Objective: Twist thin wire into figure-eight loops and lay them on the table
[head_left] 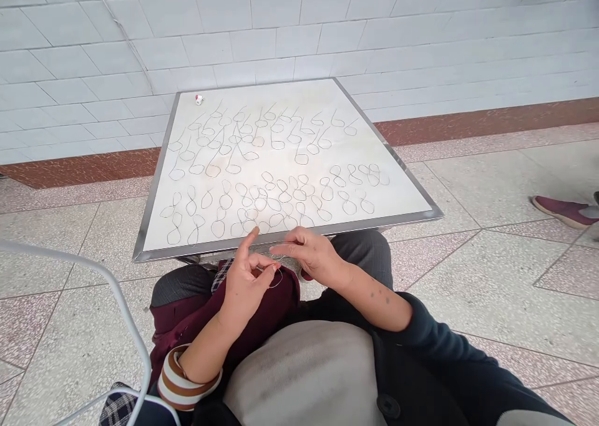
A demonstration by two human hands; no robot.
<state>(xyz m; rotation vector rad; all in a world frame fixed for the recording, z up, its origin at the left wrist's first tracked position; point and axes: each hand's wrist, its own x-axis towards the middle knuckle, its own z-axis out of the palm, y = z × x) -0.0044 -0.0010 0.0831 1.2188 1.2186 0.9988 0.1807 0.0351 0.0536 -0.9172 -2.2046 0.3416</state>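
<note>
Over my lap, just off the table's front edge, my left hand (248,279) pinches a thin wire loop (279,279) between thumb and forefinger, its other fingers raised. My right hand (311,254) is close beside it, thumb and fingers together at the wire's upper end. On the white table (281,164) lie several thin wire pieces: single loops with straight tails (302,159) towards the back, and figure-eight shapes (337,176) nearer the front edge.
A small white and red object (199,100) sits at the table's back left corner. The tiled wall (276,39) stands behind the table. A white curved tube (126,314) is at the left. Another person's maroon shoe (561,211) shows on the floor at the right.
</note>
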